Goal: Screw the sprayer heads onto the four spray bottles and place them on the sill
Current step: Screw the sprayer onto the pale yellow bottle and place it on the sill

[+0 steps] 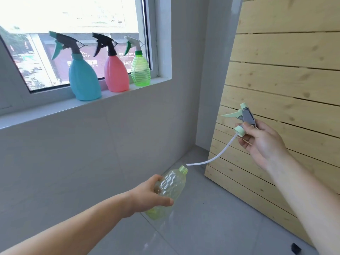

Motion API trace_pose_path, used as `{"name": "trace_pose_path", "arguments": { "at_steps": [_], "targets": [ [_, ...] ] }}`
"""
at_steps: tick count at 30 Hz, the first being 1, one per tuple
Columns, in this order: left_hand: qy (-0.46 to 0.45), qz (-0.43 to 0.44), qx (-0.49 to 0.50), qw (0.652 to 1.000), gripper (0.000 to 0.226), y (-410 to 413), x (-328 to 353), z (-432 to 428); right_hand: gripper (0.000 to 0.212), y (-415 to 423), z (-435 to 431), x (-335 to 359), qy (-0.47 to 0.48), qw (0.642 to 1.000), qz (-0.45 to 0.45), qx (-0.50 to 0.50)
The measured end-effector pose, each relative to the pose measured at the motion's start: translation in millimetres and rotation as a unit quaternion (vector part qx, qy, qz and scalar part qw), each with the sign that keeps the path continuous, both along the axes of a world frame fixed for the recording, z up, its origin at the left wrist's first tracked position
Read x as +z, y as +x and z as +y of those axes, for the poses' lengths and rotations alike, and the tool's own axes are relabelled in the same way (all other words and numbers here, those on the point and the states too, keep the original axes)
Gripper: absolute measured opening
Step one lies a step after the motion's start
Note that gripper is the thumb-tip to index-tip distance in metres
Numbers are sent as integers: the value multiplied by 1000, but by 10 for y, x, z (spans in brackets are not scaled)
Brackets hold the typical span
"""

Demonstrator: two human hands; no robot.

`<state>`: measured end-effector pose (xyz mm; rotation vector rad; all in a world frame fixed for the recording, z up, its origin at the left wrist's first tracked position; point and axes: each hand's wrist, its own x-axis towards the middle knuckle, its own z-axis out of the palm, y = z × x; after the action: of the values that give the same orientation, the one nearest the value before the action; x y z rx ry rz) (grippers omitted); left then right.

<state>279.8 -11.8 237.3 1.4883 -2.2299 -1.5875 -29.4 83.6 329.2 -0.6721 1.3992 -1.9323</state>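
Pale-green bottle (170,192) held in left hand (147,196) grip, right hand (261,142) gripping sprayer head (244,118) w/ tube (211,159) tip just outside neck — last of four, needs threading in next, prob.

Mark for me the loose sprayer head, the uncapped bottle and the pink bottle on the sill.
sprayer head (247,116): head view, on its grey body.
uncapped bottle (172,183): head view, on its clear shoulder.
pink bottle (116,74): head view, mid-body.

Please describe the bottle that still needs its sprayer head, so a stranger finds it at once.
Look below the window sill, near the floor. The left hand holds a clear yellow-green bottle, tilted. Unlike the three on the sill, its neck is open.
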Motion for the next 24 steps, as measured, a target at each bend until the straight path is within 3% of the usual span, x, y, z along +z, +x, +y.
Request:
{"name": "trace_pose_path", "arguments": {
  "at_steps": [11,16,24],
  "targets": [
    [-3,25,-44,999,77,-252,64,129,22,288,-125,-154,39,995,14,87],
    [15,80,-31,996,66,-294,92,169,31,530,-158,-311,119,974,89,173],
    [34,105,-24,994,66,-214,95,130,25,622,-231,-373,128,961,141,202]
  ]
}}
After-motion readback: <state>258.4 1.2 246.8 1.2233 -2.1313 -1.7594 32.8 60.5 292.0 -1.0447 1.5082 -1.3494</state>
